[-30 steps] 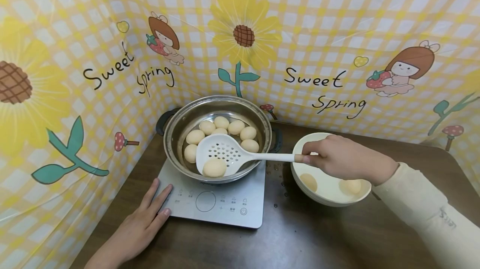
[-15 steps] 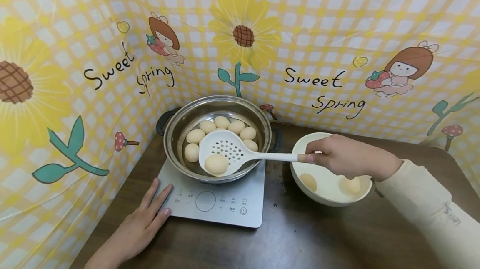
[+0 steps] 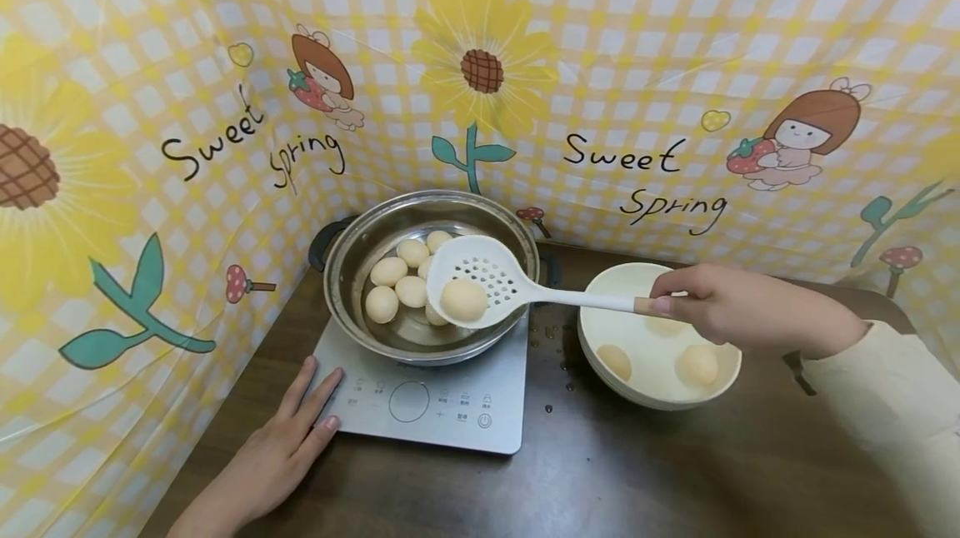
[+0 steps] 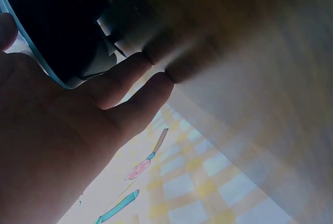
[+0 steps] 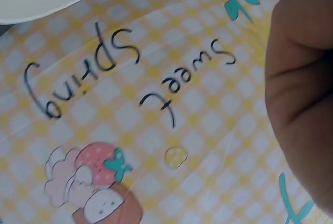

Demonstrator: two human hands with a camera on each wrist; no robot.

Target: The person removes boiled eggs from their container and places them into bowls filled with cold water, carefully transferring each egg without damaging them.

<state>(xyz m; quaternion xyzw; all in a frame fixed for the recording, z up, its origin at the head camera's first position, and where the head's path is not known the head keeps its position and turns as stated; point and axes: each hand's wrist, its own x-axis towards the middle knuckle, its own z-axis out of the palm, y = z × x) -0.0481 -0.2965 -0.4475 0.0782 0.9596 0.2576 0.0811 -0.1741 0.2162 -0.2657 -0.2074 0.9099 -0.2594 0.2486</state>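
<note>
My right hand (image 3: 738,305) grips the handle of a white slotted skimmer (image 3: 491,259) by its tan end. One egg (image 3: 463,300) lies in the skimmer's bowl, which is over the right part of the steel pot (image 3: 352,321). Several more eggs (image 3: 389,271) sit in the pot, some partly hidden by the skimmer. A cream bowl (image 3: 652,392) with a few eggs (image 3: 699,365) in it stands beneath my right hand. My left hand (image 3: 273,450) rests with fingers spread at the left edge of the white induction cooker (image 3: 408,421). In the left wrist view, its fingers (image 4: 140,102) are extended.
The pot stands on the cooker, its black side handles (image 3: 324,242) sticking out. Water drops (image 3: 549,409) dot the brown table (image 3: 570,488) between cooker and bowl. A yellow checked, printed cloth (image 3: 637,38) walls off the back and left.
The skimmer with its egg has moved right and farther back, away from the pot's front rim. My right hand has shifted right with it. My left hand stays in place.
</note>
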